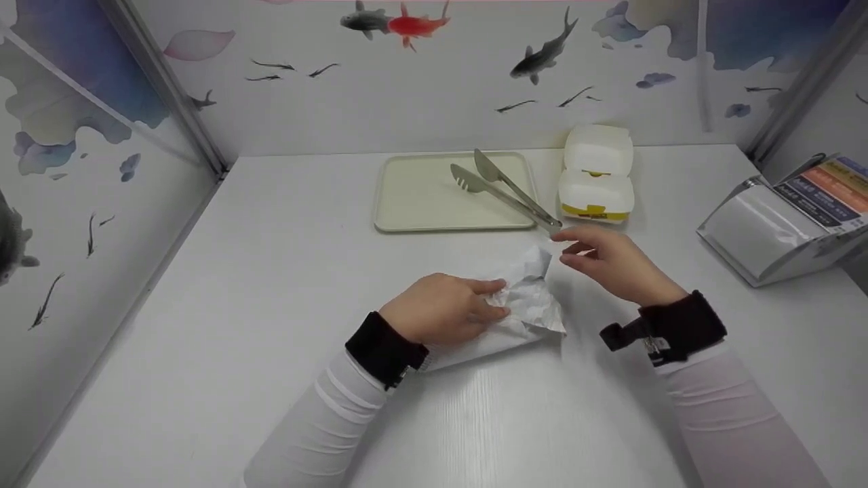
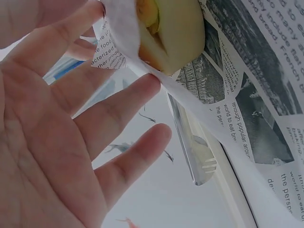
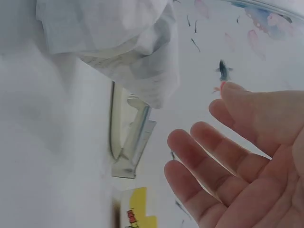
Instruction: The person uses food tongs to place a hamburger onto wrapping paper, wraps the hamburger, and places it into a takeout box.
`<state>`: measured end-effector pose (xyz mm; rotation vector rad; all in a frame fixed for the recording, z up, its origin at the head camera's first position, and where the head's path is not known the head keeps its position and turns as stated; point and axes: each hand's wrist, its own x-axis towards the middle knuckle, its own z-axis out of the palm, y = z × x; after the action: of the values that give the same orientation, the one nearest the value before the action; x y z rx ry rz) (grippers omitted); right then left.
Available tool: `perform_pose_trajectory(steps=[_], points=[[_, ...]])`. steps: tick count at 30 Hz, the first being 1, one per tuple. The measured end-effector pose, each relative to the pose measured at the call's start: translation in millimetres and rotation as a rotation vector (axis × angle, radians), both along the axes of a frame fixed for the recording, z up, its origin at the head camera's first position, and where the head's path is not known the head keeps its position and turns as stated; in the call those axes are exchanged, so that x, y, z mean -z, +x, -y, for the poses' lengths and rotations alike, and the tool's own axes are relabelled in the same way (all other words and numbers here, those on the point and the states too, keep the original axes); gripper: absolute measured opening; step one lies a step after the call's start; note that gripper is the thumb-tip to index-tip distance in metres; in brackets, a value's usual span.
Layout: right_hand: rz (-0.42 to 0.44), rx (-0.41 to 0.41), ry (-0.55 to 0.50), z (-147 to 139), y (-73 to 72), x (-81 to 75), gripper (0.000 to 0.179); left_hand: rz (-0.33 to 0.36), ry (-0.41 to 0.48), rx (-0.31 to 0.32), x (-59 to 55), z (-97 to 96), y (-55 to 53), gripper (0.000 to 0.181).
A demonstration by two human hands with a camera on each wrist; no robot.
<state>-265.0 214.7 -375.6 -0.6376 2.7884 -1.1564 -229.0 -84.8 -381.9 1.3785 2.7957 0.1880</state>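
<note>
A sheet of white paper (image 1: 536,301) lies folded on the table, its right end crumpled and raised. In the left wrist view its inner side shows newspaper-style print (image 2: 266,118), and a pale filled bread roll (image 2: 183,38) sits within. My left hand (image 1: 441,308) rests on the paper from the left, fingers fairly straight and spread, fingertips at its edge. To the right of the crumpled end, my right hand (image 1: 614,264) hovers with loosely bent fingers and holds nothing. In the right wrist view its fingers (image 3: 190,185) are apart from the paper (image 3: 142,61).
Behind the paper lies a cream tray (image 1: 413,203) with metal tongs (image 1: 508,193) across it, handle end over its front right corner. An opened white and yellow clamshell box (image 1: 597,173) stands right of the tray. A silver package (image 1: 766,227) sits at the right edge.
</note>
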Motion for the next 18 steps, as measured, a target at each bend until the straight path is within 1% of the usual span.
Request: perform_pose_trajectory(steps=[3, 5, 6, 11, 13, 18], points=[[0.089, -0.020, 0.009, -1, -6.1, 6.5, 0.038, 0.051, 0.018, 0.010, 0.1, -1.4, -0.4, 0.031], [0.124, -0.032, 0.031, -1, -8.0, 7.8, 0.034, 0.064, 0.030, 0.017, 0.0, -1.9, -0.1, 0.031], [0.136, -0.036, 0.038, -1, -8.7, 8.0, 0.031, 0.067, 0.033, 0.021, 0.0, -2.4, 0.0, 0.031], [0.171, -0.035, 0.054, -4, -11.0, 9.8, 0.018, 0.124, 0.051, 0.020, -0.3, -5.6, 1.9, 0.030], [0.196, -0.045, 0.063, -6, -12.0, 10.6, 0.017, 0.125, 0.054, 0.025, -0.4, -7.0, 3.0, 0.029], [0.260, -0.082, 0.103, -10, -12.8, 9.8, 0.025, 0.090, 0.049, 0.057, -0.5, -8.1, 3.9, 0.028]])
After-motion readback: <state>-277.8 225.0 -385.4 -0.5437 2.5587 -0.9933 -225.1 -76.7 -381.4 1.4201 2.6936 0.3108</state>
